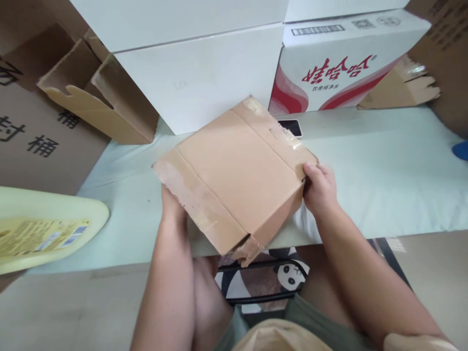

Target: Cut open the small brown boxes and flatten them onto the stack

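Note:
A brown cardboard box [234,165] is held tilted in front of me, with torn flaps and strips of old tape along its edges. My right hand [321,187] grips its right corner, the thumb on top of the flap. My left hand [173,201] is at the left side of the box, its fingers hidden behind the cardboard. A small torn tab hangs from the corner nearest my lap.
White cartons [204,78] and a red-and-white water carton [340,68] stand behind. A phone-like device [291,128] lies by them on the pale green cloth [383,180]. At left are an open cardboard box [95,105] and a yellow-green container [47,229].

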Tool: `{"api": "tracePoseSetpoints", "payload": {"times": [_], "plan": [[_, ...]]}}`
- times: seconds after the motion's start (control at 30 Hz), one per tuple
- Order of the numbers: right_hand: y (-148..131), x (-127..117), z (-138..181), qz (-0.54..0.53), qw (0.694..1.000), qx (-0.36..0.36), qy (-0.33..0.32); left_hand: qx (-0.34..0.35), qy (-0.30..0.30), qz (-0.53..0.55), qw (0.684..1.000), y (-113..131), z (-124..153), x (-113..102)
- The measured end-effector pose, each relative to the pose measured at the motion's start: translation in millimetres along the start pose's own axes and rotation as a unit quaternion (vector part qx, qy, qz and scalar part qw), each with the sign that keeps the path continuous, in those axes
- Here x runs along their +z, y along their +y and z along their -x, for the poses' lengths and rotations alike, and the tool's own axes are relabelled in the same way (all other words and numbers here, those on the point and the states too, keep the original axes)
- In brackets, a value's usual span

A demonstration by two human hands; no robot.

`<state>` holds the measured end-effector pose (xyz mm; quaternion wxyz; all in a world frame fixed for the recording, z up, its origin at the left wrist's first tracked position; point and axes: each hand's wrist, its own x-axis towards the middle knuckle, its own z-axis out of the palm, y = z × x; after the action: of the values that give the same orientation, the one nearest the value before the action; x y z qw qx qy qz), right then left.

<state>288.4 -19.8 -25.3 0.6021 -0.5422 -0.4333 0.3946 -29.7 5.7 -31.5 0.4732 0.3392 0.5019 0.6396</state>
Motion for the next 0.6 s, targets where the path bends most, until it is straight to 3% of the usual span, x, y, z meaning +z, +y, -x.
{"api": "tracePoseSetpoints", "payload": {"times": [0.13, 0.2, 0.27, 0.33, 0.4, 0.47, 0.53, 0.6], "plan": [[2.2, -5.3, -7.5, 0.178, 0.982, -0.043, 0.040, -0.038, 0.005, 0.048, 0.998, 16.4, 6.3, 14.8], [5.5, -7.3, -11.5, 0.198, 0.975, -0.060, 0.083, -0.045, -0.003, 0.088, 0.995, 25.0, 8.8, 23.1], [7.8, -7.4, -13.0, 0.124, 0.988, -0.028, 0.088, -0.036, 0.002, 0.116, 0.993, 31.4, 9.3, 29.5], [6.3, -5.2, -10.7, 0.000, 0.998, 0.062, 0.012, -0.028, 0.018, 0.134, 0.990, 34.5, 8.2, 33.2], [0.4, -1.7, -5.2, -0.092, 0.978, 0.160, -0.096, -0.023, 0.030, 0.153, 0.988, 34.3, 8.7, 35.5], [-8.1, 1.3, 0.6, -0.146, 0.954, 0.215, -0.150, -0.002, 0.033, 0.185, 0.982, 31.8, 15.4, 39.1], [-16.0, 1.5, 3.8, -0.189, 0.946, 0.224, -0.139, 0.021, 0.015, 0.214, 0.976, 28.1, 31.2, 45.8], [-20.6, -1.3, 3.9, -0.222, 0.940, 0.231, -0.116, -0.009, -0.040, 0.216, 0.975, 23.8, 55.2, 54.6]]}}
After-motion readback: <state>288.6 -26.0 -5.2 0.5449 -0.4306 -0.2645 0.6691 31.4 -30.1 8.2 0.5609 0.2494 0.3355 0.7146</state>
